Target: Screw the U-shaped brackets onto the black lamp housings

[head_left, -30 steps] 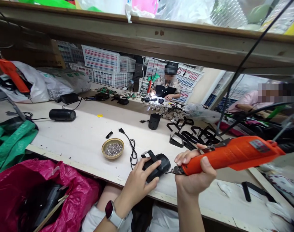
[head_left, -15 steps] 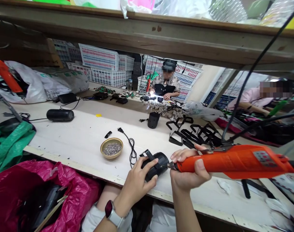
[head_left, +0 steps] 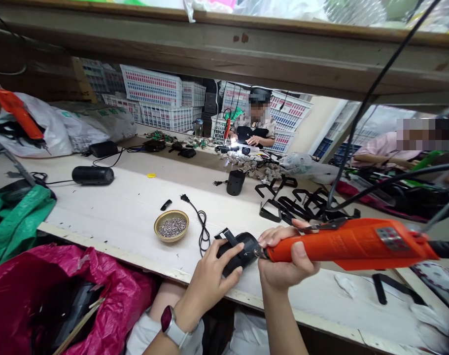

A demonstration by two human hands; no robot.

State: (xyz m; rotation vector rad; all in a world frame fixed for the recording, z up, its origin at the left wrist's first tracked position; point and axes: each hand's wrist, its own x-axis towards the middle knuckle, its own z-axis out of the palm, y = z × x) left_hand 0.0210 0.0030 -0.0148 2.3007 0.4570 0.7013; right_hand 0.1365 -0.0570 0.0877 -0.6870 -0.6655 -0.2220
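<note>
My left hand [head_left: 215, 268] grips a black cylindrical housing [head_left: 242, 251] that lies on its side near the table's front edge, thumb and fingers spread around it. A flat black bracket runs across the housing under my fingers. In my right hand [head_left: 287, 259] is an orange electric screwdriver [head_left: 338, 244], held level, its tip against the housing's right end. Whether a screw sits under the tip is hidden. Left of the housing lie a coiled black power cord [head_left: 202, 222] with a plug and a bowl [head_left: 171, 227] full of small screws.
Black brackets [head_left: 283, 204] are piled at the right, near another black cylinder [head_left: 235, 182]. A pink bag [head_left: 128, 281] hangs open at the front left. An overhead shelf [head_left: 209, 44] crosses above. Two people work beyond the table; a second orange screwdriver [head_left: 20, 113] hangs at left.
The screwdriver has shifted slightly left, its tip closer against the housing, and its rear end has moved left too. My left hand keeps its hold.
</note>
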